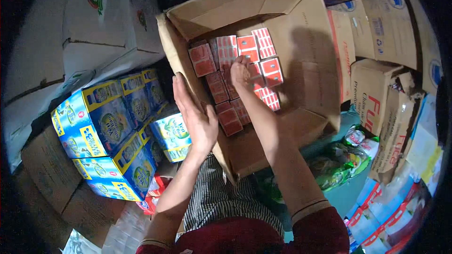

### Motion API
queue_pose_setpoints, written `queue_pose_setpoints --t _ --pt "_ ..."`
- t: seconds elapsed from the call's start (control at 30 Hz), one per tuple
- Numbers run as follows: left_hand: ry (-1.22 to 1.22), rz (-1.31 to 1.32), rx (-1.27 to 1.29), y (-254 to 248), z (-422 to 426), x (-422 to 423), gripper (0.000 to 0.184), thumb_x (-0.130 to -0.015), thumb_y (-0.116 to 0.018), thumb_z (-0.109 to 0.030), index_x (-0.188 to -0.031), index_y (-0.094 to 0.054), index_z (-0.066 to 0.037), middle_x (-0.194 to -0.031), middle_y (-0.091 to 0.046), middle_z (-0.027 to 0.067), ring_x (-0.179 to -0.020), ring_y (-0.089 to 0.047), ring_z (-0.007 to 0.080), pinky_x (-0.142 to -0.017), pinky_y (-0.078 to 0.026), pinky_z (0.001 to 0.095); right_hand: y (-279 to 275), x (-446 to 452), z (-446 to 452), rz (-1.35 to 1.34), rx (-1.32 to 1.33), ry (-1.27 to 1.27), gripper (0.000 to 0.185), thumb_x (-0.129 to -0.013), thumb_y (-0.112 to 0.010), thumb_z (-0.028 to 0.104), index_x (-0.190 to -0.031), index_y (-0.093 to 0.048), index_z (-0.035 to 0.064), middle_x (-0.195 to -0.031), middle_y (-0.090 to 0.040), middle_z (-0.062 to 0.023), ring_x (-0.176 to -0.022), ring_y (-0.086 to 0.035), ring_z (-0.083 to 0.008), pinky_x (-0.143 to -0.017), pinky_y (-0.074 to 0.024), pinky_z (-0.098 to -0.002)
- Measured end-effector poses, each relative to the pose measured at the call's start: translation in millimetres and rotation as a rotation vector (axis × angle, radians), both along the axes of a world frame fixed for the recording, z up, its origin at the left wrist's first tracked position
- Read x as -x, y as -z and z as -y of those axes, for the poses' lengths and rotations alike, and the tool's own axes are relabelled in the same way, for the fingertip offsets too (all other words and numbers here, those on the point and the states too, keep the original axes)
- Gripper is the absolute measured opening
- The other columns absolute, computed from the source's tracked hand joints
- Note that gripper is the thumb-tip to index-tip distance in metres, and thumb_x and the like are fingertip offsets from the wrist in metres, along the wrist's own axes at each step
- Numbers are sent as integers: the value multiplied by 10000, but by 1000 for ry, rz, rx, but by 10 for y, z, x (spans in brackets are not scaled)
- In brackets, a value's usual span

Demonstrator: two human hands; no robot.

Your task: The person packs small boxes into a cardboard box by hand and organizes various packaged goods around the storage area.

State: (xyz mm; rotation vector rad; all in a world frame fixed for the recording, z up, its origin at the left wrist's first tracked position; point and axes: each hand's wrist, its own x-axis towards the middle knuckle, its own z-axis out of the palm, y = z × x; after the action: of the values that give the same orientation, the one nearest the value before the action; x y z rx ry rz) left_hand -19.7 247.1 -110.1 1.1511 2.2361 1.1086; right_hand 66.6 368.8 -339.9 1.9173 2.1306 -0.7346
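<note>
A large open cardboard box [320, 65] stands in front of me, with several small red-and-white packs [272, 71] set in rows on its bottom. My left hand [197, 122] lies flat along the outside of the box's left wall, fingers stretched out. Inside the box, my right hand [241, 72] is curled in among the packs, its knuckles up. Its fingertips are hidden, so whatever they hold does not show. Some packs lie with a plain red face up, others with a striped side up.
Blue-and-yellow cartons [113, 131] are stacked at the left, below large white boxes [94, 23]. Brown cartons [372, 108] stand at the right. Green plastic packages [336, 169] lie by the box's lower right corner, with blue-and-red packs [386, 216] beyond them.
</note>
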Motion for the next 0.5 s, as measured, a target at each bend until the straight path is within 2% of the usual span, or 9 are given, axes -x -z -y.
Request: queue_pose_setpoints --t 0.07,0.1,0.2,0.23,0.33,0.47,0.5 --pt "7 15 20 3 -9 13 854 -632 -494 124 -1388 -113 14 -1411 -168 246 -1331 -149 384 -1091 -142 416 422 13 42 22 -186 1 343 -865 -405 121 -1172 -370 -27 -1237 -417 -241 -1145 -441 -363 -889 -446 -437" --pt "-2 47 28 34 -11 12 852 -631 -494 119 -1387 -114 19 -1409 -154 260 -1327 -144 398 -1087 -142 432 414 73 45 123 -243 -54 421 -851 -482 196 -1193 -351 -13 -1201 -438 -217 -1132 -437 -352 -878 -457 -404" --pt "13 30 42 27 -40 19 855 -627 -502 111 -1385 -114 28 -1404 -146 275 -1322 -143 412 -1083 -142 447 288 289 172 40 -320 106 503 -821 -554 244 -1194 -343 -20 -1183 -437 -214 -1124 -432 -349 -881 -454 -410" --pt "6 49 43 49 -37 11 861 -620 -510 109 -1382 -116 37 -1398 -143 288 -1317 -141 426 -1079 -143 459 198 308 156 -46 -153 147 634 -808 -591 307 -1251 -295 -36 -1222 -402 -222 -1156 -390 -370 -927 -413 -439" --pt "24 10 31 55 -46 16 869 -612 -516 111 -1379 -114 45 -1397 -143 292 -1316 -141 428 -1077 -144 460 85 278 57 -119 32 35 733 -825 -573 354 -1320 -213 -50 -1271 -354 -244 -1177 -359 -391 -952 -382 -468" --pt "24 13 43 41 -70 -1 871 -610 -518 115 -1378 -113 46 -1396 -145 291 -1316 -141 430 -1077 -148 459 319 157 101 -40 -209 -206 801 -835 -558 368 -1351 -128 -67 -1286 -338 -256 -1199 -327 -409 -965 -366 -473" --pt "27 4 47 36 -79 -4 871 -611 -518 116 -1378 -112 46 -1396 -145 290 -1316 -141 430 -1077 -148 459 646 108 131 -7 -288 -251 803 -834 -560 364 -1350 -125 -70 -1295 -331 -260 -1207 -321 -414 -961 -369 -479"
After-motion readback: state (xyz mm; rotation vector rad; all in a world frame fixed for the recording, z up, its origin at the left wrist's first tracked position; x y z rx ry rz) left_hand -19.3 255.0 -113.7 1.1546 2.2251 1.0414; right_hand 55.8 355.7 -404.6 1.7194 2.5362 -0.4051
